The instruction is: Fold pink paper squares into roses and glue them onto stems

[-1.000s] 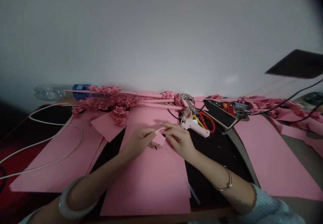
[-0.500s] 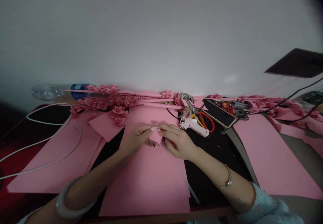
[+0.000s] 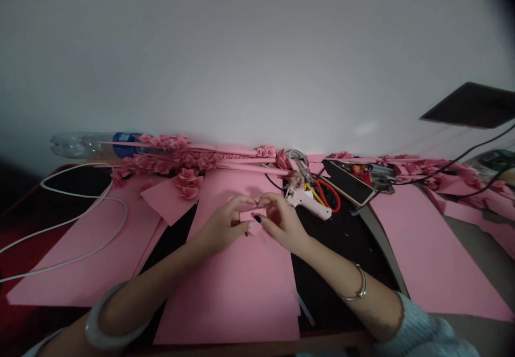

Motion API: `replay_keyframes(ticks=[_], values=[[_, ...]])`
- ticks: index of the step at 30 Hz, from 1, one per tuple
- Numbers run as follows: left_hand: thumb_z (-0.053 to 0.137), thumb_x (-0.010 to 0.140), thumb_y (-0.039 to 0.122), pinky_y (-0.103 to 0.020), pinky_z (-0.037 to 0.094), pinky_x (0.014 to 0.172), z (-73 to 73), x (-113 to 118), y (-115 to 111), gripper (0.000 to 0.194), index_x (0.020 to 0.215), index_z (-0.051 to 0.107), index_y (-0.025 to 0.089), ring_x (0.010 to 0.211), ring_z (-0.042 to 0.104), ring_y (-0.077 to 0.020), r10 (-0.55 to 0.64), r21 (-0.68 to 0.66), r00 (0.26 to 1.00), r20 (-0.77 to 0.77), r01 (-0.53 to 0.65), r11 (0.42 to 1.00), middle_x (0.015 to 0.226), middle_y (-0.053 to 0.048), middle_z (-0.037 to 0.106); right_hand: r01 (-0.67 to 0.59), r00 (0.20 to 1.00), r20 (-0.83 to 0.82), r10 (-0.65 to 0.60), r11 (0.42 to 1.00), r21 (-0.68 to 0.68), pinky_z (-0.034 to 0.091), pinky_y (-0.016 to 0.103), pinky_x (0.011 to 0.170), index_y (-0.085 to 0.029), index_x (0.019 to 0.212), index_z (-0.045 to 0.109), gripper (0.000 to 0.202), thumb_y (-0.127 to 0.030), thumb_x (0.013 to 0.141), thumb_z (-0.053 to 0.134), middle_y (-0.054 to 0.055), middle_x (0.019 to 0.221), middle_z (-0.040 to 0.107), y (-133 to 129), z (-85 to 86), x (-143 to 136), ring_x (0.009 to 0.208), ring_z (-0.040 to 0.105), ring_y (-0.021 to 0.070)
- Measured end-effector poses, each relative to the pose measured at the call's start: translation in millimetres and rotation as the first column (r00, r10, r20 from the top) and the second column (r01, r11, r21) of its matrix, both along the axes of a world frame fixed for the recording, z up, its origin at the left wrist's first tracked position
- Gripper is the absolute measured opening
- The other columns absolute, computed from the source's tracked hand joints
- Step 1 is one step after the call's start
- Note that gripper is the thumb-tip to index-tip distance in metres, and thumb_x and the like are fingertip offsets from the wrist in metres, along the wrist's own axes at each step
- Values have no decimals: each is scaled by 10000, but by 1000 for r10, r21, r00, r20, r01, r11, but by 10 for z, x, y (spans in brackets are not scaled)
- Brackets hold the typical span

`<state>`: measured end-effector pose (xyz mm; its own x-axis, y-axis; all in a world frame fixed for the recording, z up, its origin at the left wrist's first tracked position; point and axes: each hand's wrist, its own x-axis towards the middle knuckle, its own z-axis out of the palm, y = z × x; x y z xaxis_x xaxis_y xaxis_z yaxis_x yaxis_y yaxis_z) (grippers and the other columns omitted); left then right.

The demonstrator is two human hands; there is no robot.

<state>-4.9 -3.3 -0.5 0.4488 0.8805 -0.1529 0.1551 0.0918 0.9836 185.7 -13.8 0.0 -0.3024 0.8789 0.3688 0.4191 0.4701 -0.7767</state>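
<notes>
Between my two hands is a small folded pink paper piece (image 3: 255, 227). My left hand (image 3: 225, 225) pinches its left side, with the thumb at the lower left corner. From the right, my right hand (image 3: 285, 227) grips it, the dark-nailed thumb lying on its face. Both hands are above a large pink sheet (image 3: 233, 292). A thin translucent stick (image 3: 290, 282) runs from near the paper piece down to the lower right across the sheet.
Behind the hands lie pink paper flowers (image 3: 189, 182) and a plastic bottle (image 3: 80, 145). A pink glue gun (image 3: 309, 202), red-handled scissors (image 3: 330, 193) and a phone (image 3: 349, 181) are at centre right. A white cable (image 3: 84, 213) loops over sheets at left.
The fingers have shifted on the paper piece: my right thumb now lies on its front and my left thumb is lower. The piece has turned and sits slightly lower.
</notes>
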Motion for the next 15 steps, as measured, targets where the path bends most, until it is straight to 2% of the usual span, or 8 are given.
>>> replay_keyframes(ticks=[3,6,9,11,15], values=[[607,780,222,-214,329,460,-19,-15,-38,380,1147,513,236,430,455,-120,-42,131,992,-115,57,990,493,109,416,-43,998,46,46,997,-57,399,234,542,-196,914,527,127,-222,831,619,2,777,583,13,-4,-10,593,502,129],[585,788,201,-212,260,450,0,-20,-55,435,1205,464,232,427,396,-110,-76,160,986,-147,99,982,503,116,362,-125,981,139,136,989,-85,352,226,543,-201,789,512,92,-197,852,579,-24,706,529,31,5,-10,582,456,120],[590,784,209,-223,329,477,35,-11,-47,458,1218,447,234,454,425,-121,-61,144,990,-129,80,986,511,117,345,-152,978,135,162,985,-80,316,225,520,-207,684,453,227,-218,903,511,-43,626,442,38,11,-13,551,400,116],[602,783,222,-245,417,538,46,-5,-33,448,1201,444,247,510,505,-142,-49,97,997,-65,56,994,523,108,398,-134,985,92,143,986,-96,300,223,490,-215,650,401,289,-247,926,482,-57,579,383,38,9,-15,519,362,112],[634,767,243,-309,523,657,31,2,-5,443,1167,445,265,623,642,-183,-7,-25,998,59,8,1000,554,90,508,-114,991,56,123,984,-136,330,220,455,-221,639,398,325,-272,958,432,-60,525,387,39,0,-7,480,381,111]])
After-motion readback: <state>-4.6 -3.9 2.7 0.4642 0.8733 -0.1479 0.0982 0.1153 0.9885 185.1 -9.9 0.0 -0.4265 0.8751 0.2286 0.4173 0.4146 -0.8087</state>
